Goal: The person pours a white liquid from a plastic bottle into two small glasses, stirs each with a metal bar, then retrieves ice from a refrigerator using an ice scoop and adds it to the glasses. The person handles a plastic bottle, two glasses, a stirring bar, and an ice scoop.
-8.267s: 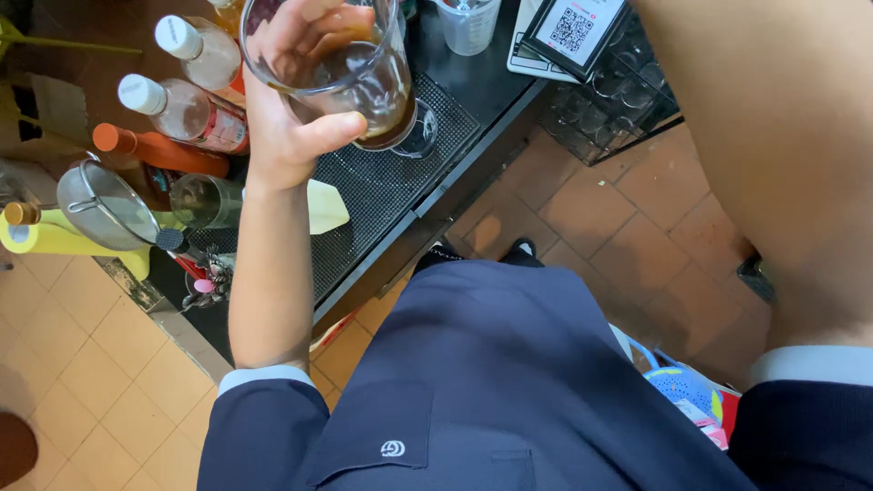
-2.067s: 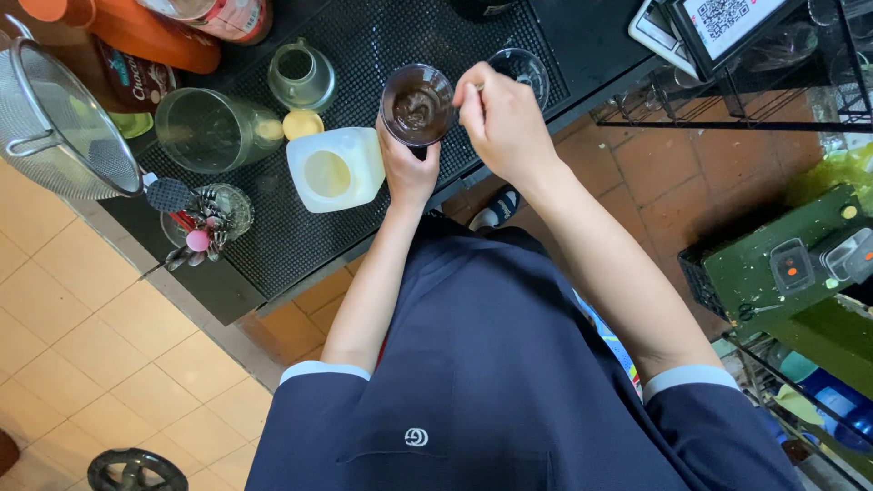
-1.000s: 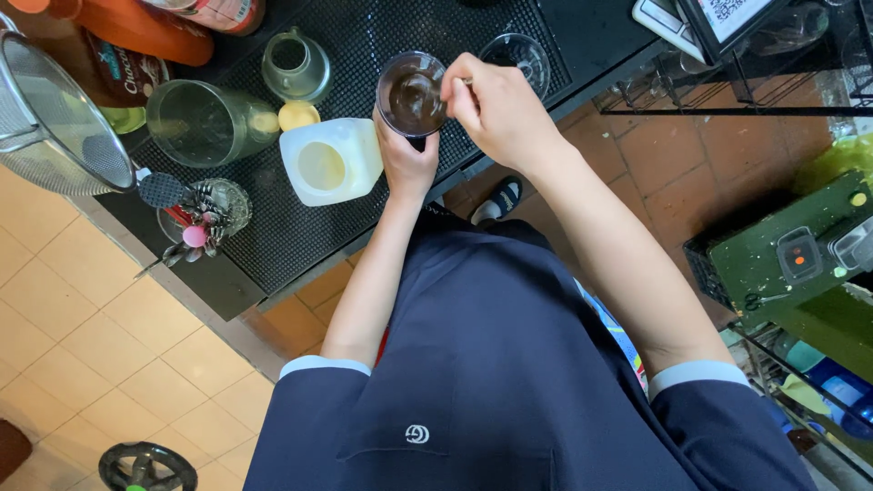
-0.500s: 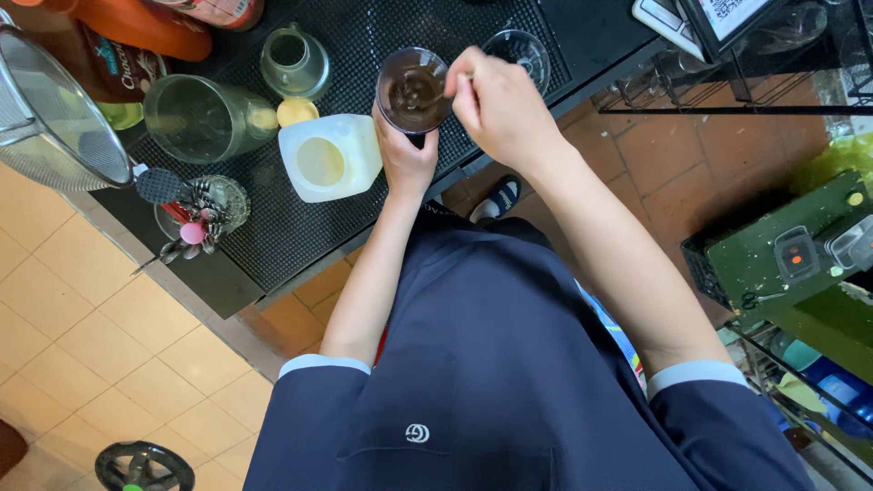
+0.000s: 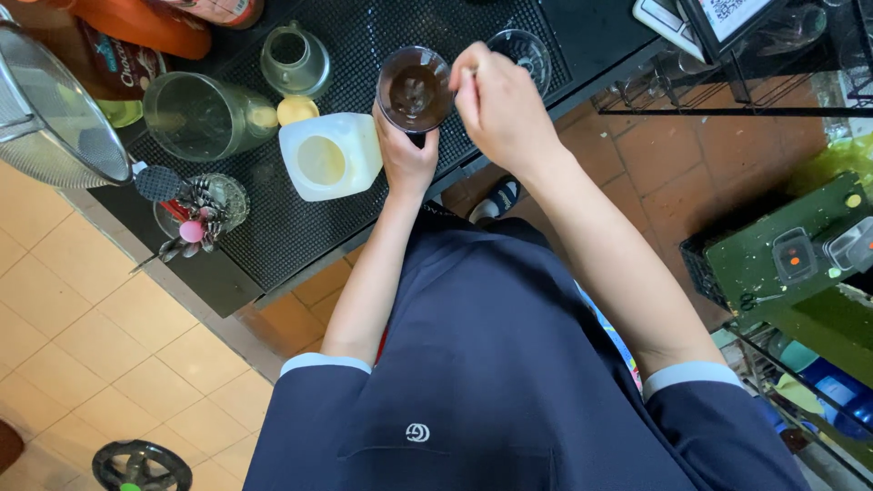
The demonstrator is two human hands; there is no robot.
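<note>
The left hand is gripping a glass over the black mat; dark liquid is already sitting inside. The right hand is pinching something thin at the rim, seemingly stirring. 1 white jug is standing just beside.

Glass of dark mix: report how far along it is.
Done: the glass already holds a thick dark brown mix coating its inside. In hand: the left hand grips the glass from below while the right hand works at its rim, the tool hidden. Left: the white jug stands open beside it, untouched.
</note>
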